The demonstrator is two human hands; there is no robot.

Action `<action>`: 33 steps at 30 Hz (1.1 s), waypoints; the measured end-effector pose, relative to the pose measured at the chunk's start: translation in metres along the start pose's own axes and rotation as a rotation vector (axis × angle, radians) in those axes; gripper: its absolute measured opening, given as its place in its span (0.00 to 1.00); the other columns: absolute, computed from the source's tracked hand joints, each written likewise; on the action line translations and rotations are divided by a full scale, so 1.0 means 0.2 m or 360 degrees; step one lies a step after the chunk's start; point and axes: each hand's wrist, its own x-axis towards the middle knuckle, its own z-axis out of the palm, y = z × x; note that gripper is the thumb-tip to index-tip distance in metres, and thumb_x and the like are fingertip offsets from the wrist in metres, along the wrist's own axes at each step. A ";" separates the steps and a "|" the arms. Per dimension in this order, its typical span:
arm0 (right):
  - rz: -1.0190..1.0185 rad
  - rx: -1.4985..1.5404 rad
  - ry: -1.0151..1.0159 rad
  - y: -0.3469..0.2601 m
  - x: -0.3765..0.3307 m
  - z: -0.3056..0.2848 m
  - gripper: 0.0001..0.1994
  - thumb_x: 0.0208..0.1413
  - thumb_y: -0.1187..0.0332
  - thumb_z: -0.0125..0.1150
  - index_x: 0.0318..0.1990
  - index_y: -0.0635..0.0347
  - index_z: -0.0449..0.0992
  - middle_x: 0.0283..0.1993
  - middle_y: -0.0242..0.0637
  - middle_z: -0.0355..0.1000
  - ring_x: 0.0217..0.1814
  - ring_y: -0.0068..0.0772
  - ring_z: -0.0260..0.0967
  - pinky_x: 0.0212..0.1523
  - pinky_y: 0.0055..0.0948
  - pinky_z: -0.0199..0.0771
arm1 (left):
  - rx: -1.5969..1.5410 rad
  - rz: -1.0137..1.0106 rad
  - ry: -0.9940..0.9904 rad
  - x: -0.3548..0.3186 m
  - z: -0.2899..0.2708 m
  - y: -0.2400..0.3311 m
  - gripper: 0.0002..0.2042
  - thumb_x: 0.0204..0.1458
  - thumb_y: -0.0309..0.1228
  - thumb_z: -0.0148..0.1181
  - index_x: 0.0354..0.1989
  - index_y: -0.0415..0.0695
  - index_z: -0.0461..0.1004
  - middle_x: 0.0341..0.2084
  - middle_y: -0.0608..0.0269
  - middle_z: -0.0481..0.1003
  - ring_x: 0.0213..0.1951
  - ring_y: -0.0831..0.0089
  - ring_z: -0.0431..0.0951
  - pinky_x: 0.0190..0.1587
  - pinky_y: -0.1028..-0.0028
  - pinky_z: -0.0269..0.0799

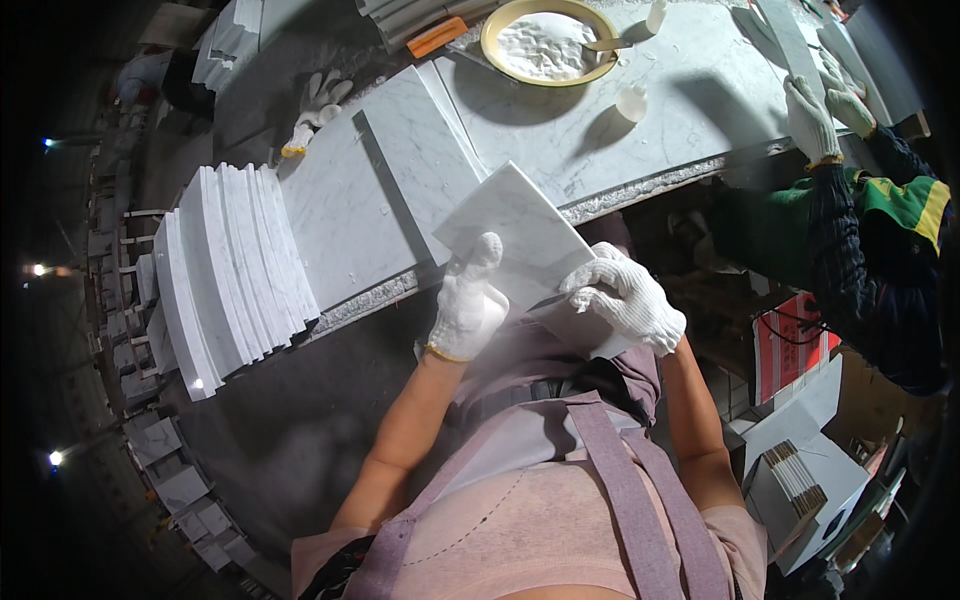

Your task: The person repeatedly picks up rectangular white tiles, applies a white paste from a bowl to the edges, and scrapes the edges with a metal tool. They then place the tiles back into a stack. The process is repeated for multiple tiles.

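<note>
Between my two white-gloved hands is a pale grey-veined marble tile (520, 225), tilted just in front of the bench edge. My left hand (468, 300) is closed on the tile's near left side, thumb lying across its face. At the lower right corner, the fingers of my right hand (628, 298) are closed on the same tile. A second pale slab (590, 335) shows below the right hand, partly hidden by it. On the bench behind the tile lies a longer marble slab (420, 150).
A stack of marble strips (235, 270) stands on the bench's left. Farther back are a yellow-rimmed bowl (490, 45) of white paste with a spatula (608, 45), a small bottle (632, 102), an orange block (437, 36) and a loose glove (318, 105). At right, a co-worker's gloved hands (812, 120) hold a strip.
</note>
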 end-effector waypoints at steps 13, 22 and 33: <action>0.0151 0.0211 -0.0075 0.05 0.02 -0.03 0.08 0.60 0.66 0.70 0.45 0.57 0.84 0.48 0.35 0.73 0.53 0.33 0.74 0.55 0.31 0.75 | -0.0221 -0.0388 -0.0017 0.00 0.08 0.18 0.29 0.65 0.51 0.63 0.60 0.35 0.73 0.50 0.56 0.79 0.51 0.66 0.81 0.54 0.67 0.78; 0.0347 0.0830 0.0159 0.03 0.00 -0.05 0.06 0.58 0.74 0.69 0.41 0.63 0.83 0.55 0.38 0.74 0.54 0.32 0.73 0.55 0.34 0.75 | -0.0262 -0.0497 -0.0001 0.03 0.04 0.13 0.22 0.67 0.45 0.61 0.59 0.39 0.74 0.48 0.61 0.79 0.50 0.70 0.80 0.51 0.70 0.77; 0.0448 0.0842 0.0854 0.08 0.14 -0.15 0.13 0.68 0.62 0.64 0.49 0.63 0.76 0.41 0.32 0.74 0.43 0.25 0.74 0.43 0.27 0.79 | 0.0053 -0.0753 0.0106 0.06 0.03 0.15 0.22 0.67 0.47 0.62 0.57 0.42 0.76 0.44 0.66 0.77 0.45 0.79 0.75 0.46 0.77 0.74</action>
